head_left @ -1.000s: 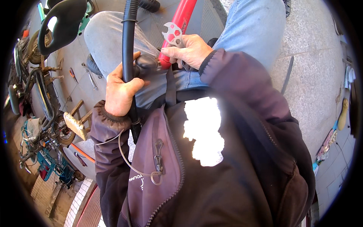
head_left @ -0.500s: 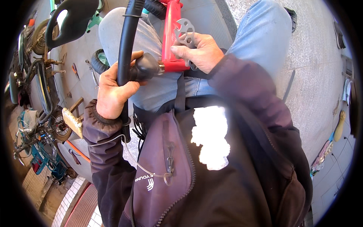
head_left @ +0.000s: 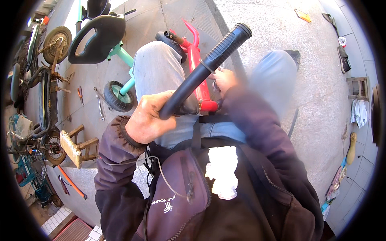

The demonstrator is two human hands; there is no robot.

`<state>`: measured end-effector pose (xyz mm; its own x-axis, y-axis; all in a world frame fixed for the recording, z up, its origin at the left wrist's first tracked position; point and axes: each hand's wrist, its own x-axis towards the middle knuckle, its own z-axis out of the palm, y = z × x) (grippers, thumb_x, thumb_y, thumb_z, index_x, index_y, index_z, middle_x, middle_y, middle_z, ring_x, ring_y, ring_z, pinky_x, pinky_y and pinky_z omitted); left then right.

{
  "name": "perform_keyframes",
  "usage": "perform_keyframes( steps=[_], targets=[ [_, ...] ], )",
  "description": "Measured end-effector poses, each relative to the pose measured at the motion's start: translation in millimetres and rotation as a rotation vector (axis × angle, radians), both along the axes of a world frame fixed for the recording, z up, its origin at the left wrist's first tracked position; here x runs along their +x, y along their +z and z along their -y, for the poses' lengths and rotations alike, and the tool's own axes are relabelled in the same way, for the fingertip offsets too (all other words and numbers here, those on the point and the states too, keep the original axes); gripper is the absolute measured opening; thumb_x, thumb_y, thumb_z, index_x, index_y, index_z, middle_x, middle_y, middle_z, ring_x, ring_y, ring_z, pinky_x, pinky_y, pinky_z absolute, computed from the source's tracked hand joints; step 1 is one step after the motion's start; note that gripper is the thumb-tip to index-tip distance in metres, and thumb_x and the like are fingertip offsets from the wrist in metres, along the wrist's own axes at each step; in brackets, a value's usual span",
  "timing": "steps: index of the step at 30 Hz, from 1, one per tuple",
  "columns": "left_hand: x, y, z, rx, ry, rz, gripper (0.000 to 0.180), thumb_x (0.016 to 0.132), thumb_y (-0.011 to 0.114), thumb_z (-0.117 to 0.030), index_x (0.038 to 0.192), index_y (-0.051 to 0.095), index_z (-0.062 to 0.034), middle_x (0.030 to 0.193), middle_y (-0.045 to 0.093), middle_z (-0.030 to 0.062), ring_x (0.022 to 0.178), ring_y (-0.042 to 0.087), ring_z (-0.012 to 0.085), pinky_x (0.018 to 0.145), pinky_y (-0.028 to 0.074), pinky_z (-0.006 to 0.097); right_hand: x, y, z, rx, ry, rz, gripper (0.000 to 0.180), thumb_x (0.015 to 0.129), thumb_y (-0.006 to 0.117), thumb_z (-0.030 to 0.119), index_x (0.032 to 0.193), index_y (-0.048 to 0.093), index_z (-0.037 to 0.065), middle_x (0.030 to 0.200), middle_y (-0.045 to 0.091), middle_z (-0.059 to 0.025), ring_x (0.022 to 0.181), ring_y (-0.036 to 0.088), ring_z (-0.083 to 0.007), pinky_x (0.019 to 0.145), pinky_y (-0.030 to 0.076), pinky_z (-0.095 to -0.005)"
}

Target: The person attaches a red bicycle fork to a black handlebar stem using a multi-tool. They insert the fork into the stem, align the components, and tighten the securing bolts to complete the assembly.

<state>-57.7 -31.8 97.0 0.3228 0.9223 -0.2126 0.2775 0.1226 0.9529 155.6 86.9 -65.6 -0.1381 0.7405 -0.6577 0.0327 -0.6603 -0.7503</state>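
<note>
– Any writing in view?
– Yes, white lettering (head_left: 162, 200) in capitals on the purple-grey front panel of the jacket (head_left: 173, 185), toward seven o'clock from the centre
– How does it run?
– On a slant across the cloth
– Any sign with it?
– A white emblem (head_left: 167, 207) of curved strokes, just beside it, at about five o'clock

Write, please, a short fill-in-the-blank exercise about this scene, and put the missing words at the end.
1. The person's ____ grip is closed around the black bar.
2. The tubular frame partly covered by this bar is mainly ____.
3. In the picture, the silver wrench lies to the ____ of the screwdriver.
4. The wheel with the turquoise hub has a tyre coloured ____.

Missing words: left; red; right; black.
</note>
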Motion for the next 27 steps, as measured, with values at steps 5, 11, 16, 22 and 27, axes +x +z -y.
perform_keyframes(
  steps=[5, 11, 16, 22, 27],
  targets=[
    [12.8, 4.5, -6.0, 0.129, -0.094, -0.055, 0.053, 0.068, 0.051, 0.009, 0.120, 0.059, 0.0040, 0.086, 0.061, 0.0066, 0.077, 0.053, 0.0111, 0.074, 0.046, 0.027, -15.3, -22.0, -17.4, -0.173, 0.183, -0.179, 0.038, 0.084, 0.074, 0.046, 0.095, 0.065, 0.011, 0.085, 0.066, -0.0015, 0.069, 0.061, -0.0131, 0.053, 0.048, -0.0302],
    [19.1, 5.6, -3.7, 0.236, -0.167, -0.022, 0.058, 0.067, 0.055, 0.014, 0.124, 0.058, 0.0007, 0.103, 0.067, 0.0154, 0.097, 0.066, 0.0231, 0.088, 0.051, 0.034, -11.6, -35.8, -20.0, -0.319, 0.089, -0.411, 0.032, 0.082, 0.078, 0.035, 0.095, 0.066, 0.008, 0.075, 0.067, -0.0033, 0.060, 0.063, -0.0152, 0.055, 0.053, -0.0340],
    [12.0, 1.5, 25.4, 0.375, -0.036, -0.079, 0.060, 0.065, 0.054, 0.014, 0.124, 0.058, 0.0020, 0.110, 0.065, 0.0162, 0.101, 0.066, 0.0253, 0.089, 0.050, 0.033, -14.2, 9.4, -19.0, -0.112, 0.057, -0.536, 0.041, 0.084, 0.077, 0.036, 0.100, 0.060, 0.002, 0.079, 0.067, -0.0093, 0.059, 0.065, -0.0184, 0.051, 0.053, -0.0335],
    [-37.2, -20.8, 85.9, 0.028, 0.452, 0.145, 0.063, 0.066, 0.045, 0.009, 0.128, 0.054, 0.0077, 0.118, 0.063, 0.0141, 0.118, 0.057, 0.0202, 0.106, 0.040, 0.035, -38.9, 53.9, -7.4, 0.198, 0.153, -0.296, 0.043, 0.080, 0.079, 0.038, 0.094, 0.062, 0.002, 0.076, 0.065, -0.0053, 0.048, 0.053, -0.0095, 0.040, 0.039, -0.0252],
    [-69.8, -41.4, 118.4, -0.006, 0.557, 0.234, 0.066, 0.065, 0.054, 0.001, 0.131, 0.051, 0.0033, 0.127, 0.060, 0.0231, 0.118, 0.060, 0.0296, 0.108, 0.042, 0.042, -67.8, 85.4, 3.6, 0.299, 0.304, -0.189, 0.043, 0.083, 0.077, 0.039, 0.093, 0.061, 0.001, 0.074, 0.062, -0.0045, 0.045, 0.048, -0.0072, 0.038, 0.037, -0.0225]
  ],
)
